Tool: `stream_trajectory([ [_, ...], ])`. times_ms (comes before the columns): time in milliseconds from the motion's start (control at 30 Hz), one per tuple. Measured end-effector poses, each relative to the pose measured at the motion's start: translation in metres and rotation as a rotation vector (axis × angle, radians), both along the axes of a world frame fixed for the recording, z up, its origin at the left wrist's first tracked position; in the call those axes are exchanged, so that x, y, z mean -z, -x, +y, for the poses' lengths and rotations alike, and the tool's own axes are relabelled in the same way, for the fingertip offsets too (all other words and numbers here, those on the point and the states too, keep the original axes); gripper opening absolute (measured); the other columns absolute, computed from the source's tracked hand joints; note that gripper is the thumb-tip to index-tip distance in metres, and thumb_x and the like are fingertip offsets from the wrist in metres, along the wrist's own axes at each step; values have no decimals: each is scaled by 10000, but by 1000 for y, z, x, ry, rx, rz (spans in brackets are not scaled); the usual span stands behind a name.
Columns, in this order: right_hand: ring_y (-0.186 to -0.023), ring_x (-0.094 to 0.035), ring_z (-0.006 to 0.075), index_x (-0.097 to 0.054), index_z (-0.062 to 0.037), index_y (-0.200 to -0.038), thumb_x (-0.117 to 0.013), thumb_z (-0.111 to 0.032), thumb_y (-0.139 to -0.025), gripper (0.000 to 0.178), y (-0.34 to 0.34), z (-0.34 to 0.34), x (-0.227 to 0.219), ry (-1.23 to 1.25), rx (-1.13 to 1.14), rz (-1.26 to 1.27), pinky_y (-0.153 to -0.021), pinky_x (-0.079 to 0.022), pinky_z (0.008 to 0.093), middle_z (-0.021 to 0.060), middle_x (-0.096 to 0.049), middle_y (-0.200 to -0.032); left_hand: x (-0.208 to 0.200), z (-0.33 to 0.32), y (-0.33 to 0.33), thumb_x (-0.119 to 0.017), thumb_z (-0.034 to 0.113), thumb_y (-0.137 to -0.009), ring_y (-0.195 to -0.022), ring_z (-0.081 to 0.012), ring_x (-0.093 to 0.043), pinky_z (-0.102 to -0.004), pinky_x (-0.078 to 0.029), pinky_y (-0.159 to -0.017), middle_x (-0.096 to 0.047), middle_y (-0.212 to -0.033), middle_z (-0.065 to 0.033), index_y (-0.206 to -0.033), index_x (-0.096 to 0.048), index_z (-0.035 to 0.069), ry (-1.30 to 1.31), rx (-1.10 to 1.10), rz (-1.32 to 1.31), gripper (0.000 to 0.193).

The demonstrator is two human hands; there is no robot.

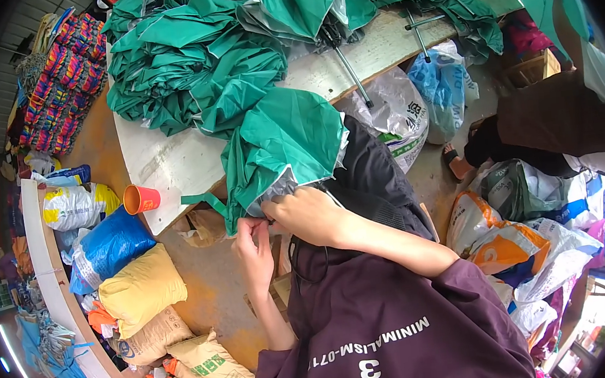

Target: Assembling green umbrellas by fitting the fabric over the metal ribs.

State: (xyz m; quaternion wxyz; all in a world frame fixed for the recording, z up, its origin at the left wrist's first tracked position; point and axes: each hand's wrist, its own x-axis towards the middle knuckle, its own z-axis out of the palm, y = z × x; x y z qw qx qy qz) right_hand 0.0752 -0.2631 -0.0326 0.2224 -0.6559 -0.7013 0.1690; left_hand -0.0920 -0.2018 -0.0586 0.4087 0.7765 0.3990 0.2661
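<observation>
A green umbrella (280,144) with a silvery-grey lining hangs loosely folded over the table's near edge, in front of my body. My right hand (306,216) is closed on the lower edge of its cloth, back of the hand up. Just left of it, my left hand (251,243) pinches with its fingertips against the same edge; what lies between them is too small to make out. A narrow green strap (205,200) sticks out from the cloth toward the left. Behind it, several more green umbrellas (196,68) lie heaped.
The white table (169,169) carries the heap; metal umbrella shafts (354,78) jut over its right edge. An orange cup (141,199) stands at its left corner. Filled sacks (144,288) line the left side, plastic bags (504,242) the right. Another person's foot (457,163) shows at right.
</observation>
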Motion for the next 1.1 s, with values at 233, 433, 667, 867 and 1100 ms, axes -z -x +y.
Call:
stream_trajectory([
  [233, -732, -684, 308, -616, -34, -951, -716, -275, -829, 288, -1, 4, 11, -6, 8, 49, -621, -520, 391, 120, -660, -794, -5, -2, -3, -592, 38, -921, -738, -318, -648, -379, -485, -679, -654, -808, -175, -921, -548, -27, -47, 2, 74, 79],
  [433, -750, -688, 313, -608, -28, -950, -716, -271, -829, 291, 3, 4, 12, -45, 52, 36, -619, -523, 392, 131, -663, -801, -5, -3, -6, -588, 49, -925, -743, -347, -642, -399, -478, -669, -658, -818, -180, -924, -550, -29, -115, -11, 80, 86],
  [667, -752, -686, 324, -589, -28, -959, -689, -279, -852, 291, 6, 3, 12, -57, 52, 28, -614, -520, 389, 134, -666, -805, -3, -2, -4, -583, 40, -923, -750, -359, -631, -405, -470, -670, -649, -813, -185, -925, -547, -31, -78, -28, 78, 80],
  [867, -768, -686, 327, -587, -33, -996, -671, -282, -872, 290, 4, 3, 16, -19, 48, 68, -648, -519, 394, 140, -672, -823, -3, 1, -1, -559, 45, -951, -766, -279, -645, -377, -483, -696, -659, -840, -158, -942, -553, -26, -151, -9, 134, 72],
  [1100, -924, -664, 379, -596, 8, -1078, -626, -267, -929, 314, -7, -6, 10, 5, 107, 673, -817, -514, 429, 193, -679, -990, -9, 10, 19, -487, 97, -1018, -928, -143, -612, -308, -496, -874, -661, -1042, -116, -1014, -552, -32, 272, 38, -217, 145],
])
